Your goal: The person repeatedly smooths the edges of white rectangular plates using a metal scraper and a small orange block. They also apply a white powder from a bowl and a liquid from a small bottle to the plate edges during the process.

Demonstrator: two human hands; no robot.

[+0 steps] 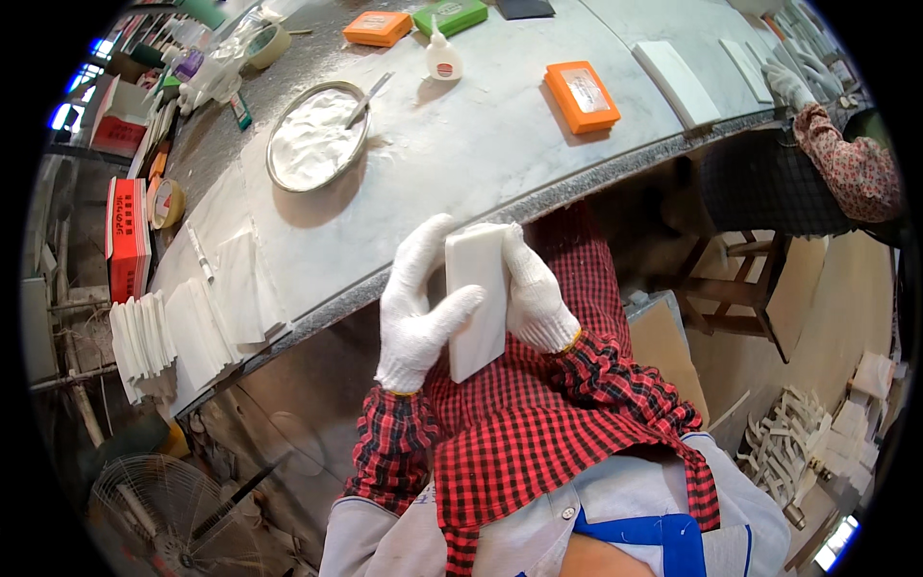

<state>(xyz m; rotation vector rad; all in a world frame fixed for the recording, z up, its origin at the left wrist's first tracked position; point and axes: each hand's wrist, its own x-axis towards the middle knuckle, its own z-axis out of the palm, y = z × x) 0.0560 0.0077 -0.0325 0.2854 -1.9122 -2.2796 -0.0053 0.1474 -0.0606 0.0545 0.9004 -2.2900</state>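
A white rectangular stone-like slab (478, 327) stands tilted upright in front of my body, just off the table's near edge. My left hand (415, 313), in a white knitted glove, holds its left side with the thumb across the broad face. The other fingers reach up beside the slab's upper left edge. My right hand (536, 300), gloved the same way, closes on the right edge, its fingers partly hidden by the slab. Beyond them on the table sit a metal bowl (278, 171) of white powder with a spatula (370, 100) in it and a small squeeze bottle (443, 60).
Orange boxes (582, 96) and a green box (452, 15) lie on the stone-topped table (500, 125). Stacked white sheets (197, 332) line its left edge. Further slabs (676, 83) lie right, near a co-worker's gloved hand (790, 85). A fan (178, 519) and a wooden stool (735, 284) stand below.
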